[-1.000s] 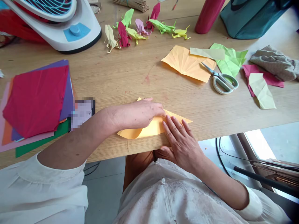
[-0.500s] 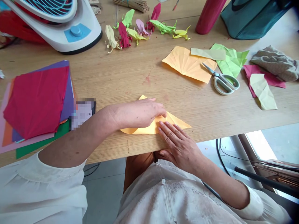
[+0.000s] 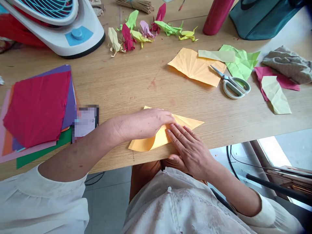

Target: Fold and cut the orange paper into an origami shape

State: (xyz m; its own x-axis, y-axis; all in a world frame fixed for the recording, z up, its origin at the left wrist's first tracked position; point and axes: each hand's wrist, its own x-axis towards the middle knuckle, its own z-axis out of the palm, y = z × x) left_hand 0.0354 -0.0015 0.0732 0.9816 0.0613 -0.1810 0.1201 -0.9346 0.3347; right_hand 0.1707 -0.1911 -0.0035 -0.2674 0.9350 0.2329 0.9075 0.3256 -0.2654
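A folded sheet of orange paper [image 3: 188, 122] lies at the near edge of the wooden table [image 3: 136, 78]. My left hand [image 3: 143, 123] rests on its middle, fingers together and curled down, pressing the paper. My right hand [image 3: 188, 148] lies flat over the paper's near right part, fingers stretched out and touching the left fingertips. The paper's left flap [image 3: 143, 144] curls up slightly below my left hand.
A stack of coloured paper sheets [image 3: 36, 110] lies at the left beside a phone [image 3: 85, 122]. Scissors [image 3: 232, 85] rest on creased orange and green sheets [image 3: 195, 66] at the right. Several folded paper figures [image 3: 146, 31], a fan base [image 3: 73, 35], a red bottle [image 3: 216, 14], a teal bag [image 3: 260, 16] and a grey cloth [image 3: 287, 63] stand farther back.
Both hands stayed on the orange paper, shifting slightly along the fold. The paper's left flap flattened and then curled up again.
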